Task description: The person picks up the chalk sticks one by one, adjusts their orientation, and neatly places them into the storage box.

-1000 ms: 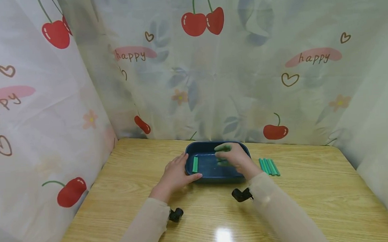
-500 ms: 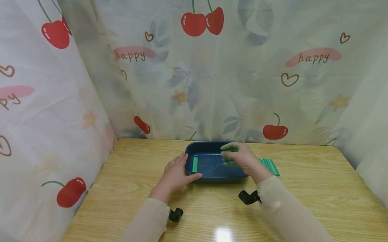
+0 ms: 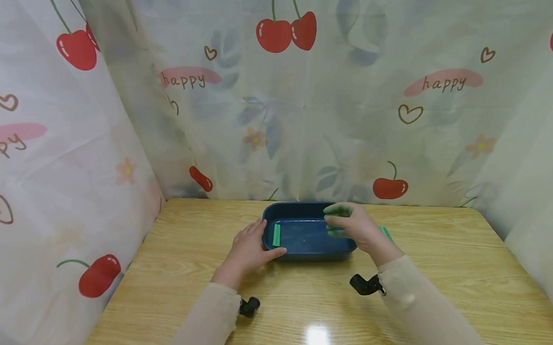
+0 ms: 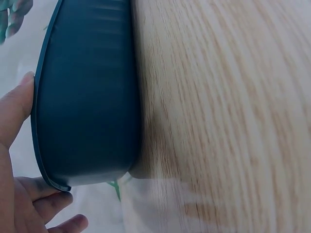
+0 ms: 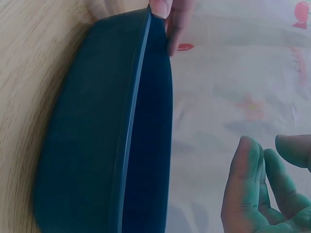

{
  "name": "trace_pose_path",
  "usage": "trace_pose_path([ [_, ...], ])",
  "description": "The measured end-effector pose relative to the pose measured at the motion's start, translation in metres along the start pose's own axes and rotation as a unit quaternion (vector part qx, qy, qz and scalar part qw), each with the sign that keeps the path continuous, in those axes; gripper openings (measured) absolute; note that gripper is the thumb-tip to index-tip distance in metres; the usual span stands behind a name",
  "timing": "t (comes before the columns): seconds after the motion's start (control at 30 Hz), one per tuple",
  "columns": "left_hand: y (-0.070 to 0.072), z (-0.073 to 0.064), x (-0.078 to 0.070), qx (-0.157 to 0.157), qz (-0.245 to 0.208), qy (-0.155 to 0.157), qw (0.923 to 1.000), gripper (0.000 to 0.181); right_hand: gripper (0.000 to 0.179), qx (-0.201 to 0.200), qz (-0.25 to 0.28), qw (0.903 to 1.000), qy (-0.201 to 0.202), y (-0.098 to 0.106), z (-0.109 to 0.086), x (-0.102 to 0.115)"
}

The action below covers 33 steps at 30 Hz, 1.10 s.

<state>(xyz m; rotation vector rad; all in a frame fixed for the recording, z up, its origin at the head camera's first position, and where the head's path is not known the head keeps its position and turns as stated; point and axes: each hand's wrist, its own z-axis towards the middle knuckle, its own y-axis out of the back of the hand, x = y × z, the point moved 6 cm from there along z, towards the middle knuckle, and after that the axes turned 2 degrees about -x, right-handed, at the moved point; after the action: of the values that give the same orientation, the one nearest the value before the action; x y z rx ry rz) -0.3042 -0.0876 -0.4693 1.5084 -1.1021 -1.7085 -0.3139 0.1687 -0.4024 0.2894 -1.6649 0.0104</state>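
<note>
A dark blue plastic bin (image 3: 310, 256) sits on the table, seen from outside in the left wrist view (image 4: 87, 97). My left hand (image 3: 250, 248) holds its left end, thumb on the near rim and fingers at the far-left rim. Inside, by the left wall, green sticks (image 3: 276, 235) lie side by side. Over the bin's right end hovers my right hand (image 3: 353, 226), fingers loosely bent. Nothing shows between its thumb and fingers (image 5: 243, 189) in the right wrist view, and its skin looks green-tinted there. More green sticks (image 3: 387, 233) lie right of the bin, mostly hidden behind the right wrist.
The wooden table (image 3: 454, 277) ends at a printed curtain (image 3: 301, 113) that rises behind it and on both sides. A black wrist camera (image 3: 365, 284) sits by the right cuff, another black camera (image 3: 249, 306) by the left.
My right hand has drifted right above the bin, now covering most of the sticks on the table. My left hand, the bin and the sticks inside it keep their places.
</note>
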Motion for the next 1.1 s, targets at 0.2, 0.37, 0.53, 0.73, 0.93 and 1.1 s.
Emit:
trace_pose_path([
  [0.2,-0.002,0.001,0.002,0.001,0.0,0.005,1.0,0.107,0.034,-0.003,-0.001,1.0,0.007,0.012,-0.006,-0.001],
  [0.37,-0.001,0.001,0.001,0.0,-0.005,0.002,1.0,0.106,0.036,-0.009,-0.008,0.9998,0.012,0.022,-0.013,0.001],
  [0.53,-0.001,0.0,0.0,-0.005,-0.01,0.0,0.9999,0.104,0.038,-0.016,-0.014,0.9997,0.008,0.034,-0.021,0.002],
  [0.73,-0.001,0.0,0.0,-0.006,-0.008,-0.002,0.9999,0.104,0.042,-0.025,-0.036,0.9989,0.016,0.049,-0.029,0.001],
  [0.93,-0.002,0.001,0.001,-0.006,-0.005,-0.004,1.0,0.104,0.045,-0.039,-0.06,0.9971,0.025,0.065,-0.033,-0.005],
  [1.1,0.0,0.002,0.0,-0.004,-0.005,-0.004,1.0,0.104,0.047,-0.043,-0.085,0.9952,0.021,0.077,-0.033,-0.013],
])
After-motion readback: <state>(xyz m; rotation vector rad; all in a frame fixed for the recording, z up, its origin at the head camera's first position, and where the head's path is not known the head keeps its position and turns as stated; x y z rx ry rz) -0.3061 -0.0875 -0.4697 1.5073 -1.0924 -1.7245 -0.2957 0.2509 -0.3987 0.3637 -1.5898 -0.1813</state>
